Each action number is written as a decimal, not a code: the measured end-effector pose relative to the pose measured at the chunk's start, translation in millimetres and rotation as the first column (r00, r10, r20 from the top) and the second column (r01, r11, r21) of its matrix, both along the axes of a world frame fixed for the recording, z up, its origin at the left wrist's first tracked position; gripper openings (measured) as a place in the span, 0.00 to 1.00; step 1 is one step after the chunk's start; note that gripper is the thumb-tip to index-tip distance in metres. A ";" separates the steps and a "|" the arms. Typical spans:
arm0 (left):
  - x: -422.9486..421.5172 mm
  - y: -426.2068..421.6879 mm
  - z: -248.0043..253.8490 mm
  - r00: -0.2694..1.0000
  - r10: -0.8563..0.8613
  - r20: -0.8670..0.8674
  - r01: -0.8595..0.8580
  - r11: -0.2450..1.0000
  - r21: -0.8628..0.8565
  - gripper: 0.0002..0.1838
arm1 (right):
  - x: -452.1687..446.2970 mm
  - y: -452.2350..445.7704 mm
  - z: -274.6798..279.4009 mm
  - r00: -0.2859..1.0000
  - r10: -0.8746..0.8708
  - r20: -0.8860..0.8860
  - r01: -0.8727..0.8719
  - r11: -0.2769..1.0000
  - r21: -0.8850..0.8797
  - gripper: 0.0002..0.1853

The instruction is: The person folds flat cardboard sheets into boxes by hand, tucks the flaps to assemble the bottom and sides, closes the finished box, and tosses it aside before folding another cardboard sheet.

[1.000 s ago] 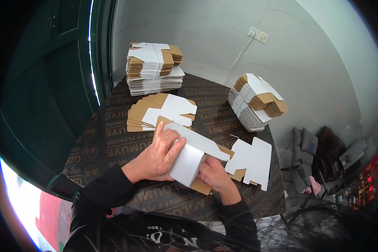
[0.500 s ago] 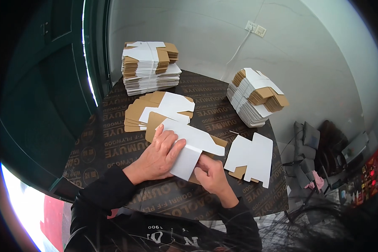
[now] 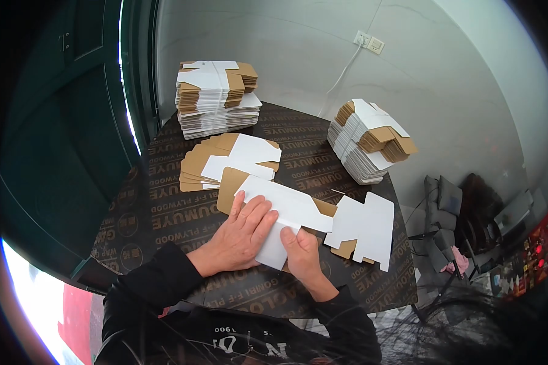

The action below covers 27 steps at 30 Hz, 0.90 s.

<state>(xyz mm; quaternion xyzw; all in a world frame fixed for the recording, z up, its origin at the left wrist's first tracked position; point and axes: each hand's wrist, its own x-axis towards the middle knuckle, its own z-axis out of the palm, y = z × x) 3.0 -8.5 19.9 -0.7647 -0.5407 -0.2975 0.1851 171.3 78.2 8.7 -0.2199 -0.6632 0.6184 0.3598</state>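
Note:
A partly folded white and brown carton (image 3: 286, 201) lies at a slant between my hands near the middle of the dark table. My left hand (image 3: 237, 234) rests over its left part, fingers close together and pressing on the white panel. On the lower right, my right hand (image 3: 303, 254) grips the carton's edge, thumb on top; its other fingers are mostly hidden. Just beyond the carton, a fanned pile of flat cartons (image 3: 240, 155) lies with brown and white faces up. Flat white carton blanks (image 3: 371, 228) lie to the right of the held one.
A tall strapped stack of flat cartons (image 3: 216, 100) stands at the back left of the printed plywood table (image 3: 225, 292). Another strapped bundle (image 3: 362, 143) is at the back right. Behind are a wall socket with a cable, a green door and grey seats.
The carton has flattened, its raised side now lower and turned down. My right hand has shifted from inside the fold to its near edge. My left hand has slid slightly right.

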 end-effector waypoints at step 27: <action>-9.8 7.7 -7.5 0.985 0.170 0.026 -0.172 0.973 0.156 0.40 | 2.9 0.4 29.7 0.903 0.118 0.413 -0.232 0.943 0.239 0.08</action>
